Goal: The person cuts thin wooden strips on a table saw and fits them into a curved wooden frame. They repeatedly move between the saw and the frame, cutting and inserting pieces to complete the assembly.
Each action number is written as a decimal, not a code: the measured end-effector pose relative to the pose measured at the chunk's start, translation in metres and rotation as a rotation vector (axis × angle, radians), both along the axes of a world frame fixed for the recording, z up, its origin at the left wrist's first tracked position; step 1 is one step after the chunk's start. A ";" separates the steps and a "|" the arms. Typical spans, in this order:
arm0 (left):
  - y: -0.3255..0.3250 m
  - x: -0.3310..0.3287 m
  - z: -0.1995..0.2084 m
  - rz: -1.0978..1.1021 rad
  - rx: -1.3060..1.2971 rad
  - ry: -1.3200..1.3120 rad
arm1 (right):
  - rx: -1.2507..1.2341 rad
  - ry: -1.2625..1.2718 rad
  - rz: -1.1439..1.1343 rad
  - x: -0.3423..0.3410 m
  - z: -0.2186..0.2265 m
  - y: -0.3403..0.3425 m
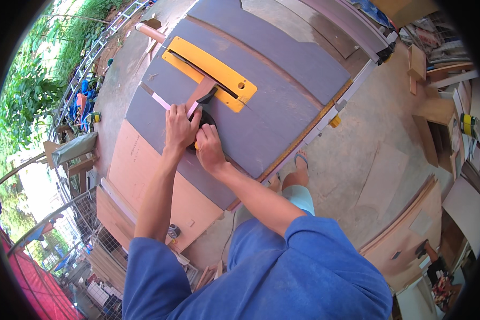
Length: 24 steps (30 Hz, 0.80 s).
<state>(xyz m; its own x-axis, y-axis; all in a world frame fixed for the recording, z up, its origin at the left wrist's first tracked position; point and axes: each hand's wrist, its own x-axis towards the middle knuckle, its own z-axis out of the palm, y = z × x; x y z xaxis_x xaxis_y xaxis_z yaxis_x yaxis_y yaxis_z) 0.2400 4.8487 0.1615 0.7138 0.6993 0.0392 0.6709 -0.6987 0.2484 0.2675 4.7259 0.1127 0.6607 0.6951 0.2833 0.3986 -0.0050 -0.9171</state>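
Gripping the end of a short brown wooden piece (201,90) with the left hand (179,127), fingers bunched on one side, thumb toward the black guide (206,97). Curled closely over that guide with the right hand (210,146), just beside the left, largely hiding the part held. Running outward from the left fingertips, onto the yellow insert plate (240,80), close to its dark slot. Also just beyond the left fingers, toward the far edge: a pale strip (161,101). All on the grey saw table (282,101), nearer its left edge than its right. Flat along that left edge, a tan panel (138,160).
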 end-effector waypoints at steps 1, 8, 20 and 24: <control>0.004 -0.001 -0.001 0.004 0.010 -0.007 | 0.002 -0.001 0.004 -0.001 -0.001 0.003; 0.024 -0.002 0.000 -0.042 0.060 -0.044 | 0.015 -0.004 0.004 -0.003 -0.004 0.023; 0.014 -0.014 -0.001 0.006 0.094 0.019 | -0.394 0.522 -0.260 -0.034 -0.009 -0.242; -0.010 -0.013 0.004 0.016 0.081 0.030 | -0.031 1.319 -0.420 -0.040 -0.044 -0.231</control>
<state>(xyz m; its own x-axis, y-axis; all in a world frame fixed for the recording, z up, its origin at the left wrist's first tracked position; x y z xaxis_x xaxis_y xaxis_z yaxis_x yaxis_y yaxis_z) 0.2265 4.8389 0.1658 0.7045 0.7058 0.0749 0.6882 -0.7050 0.1714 0.2270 4.4944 0.0683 0.5845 0.3740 -0.7200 -0.7911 0.0659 -0.6081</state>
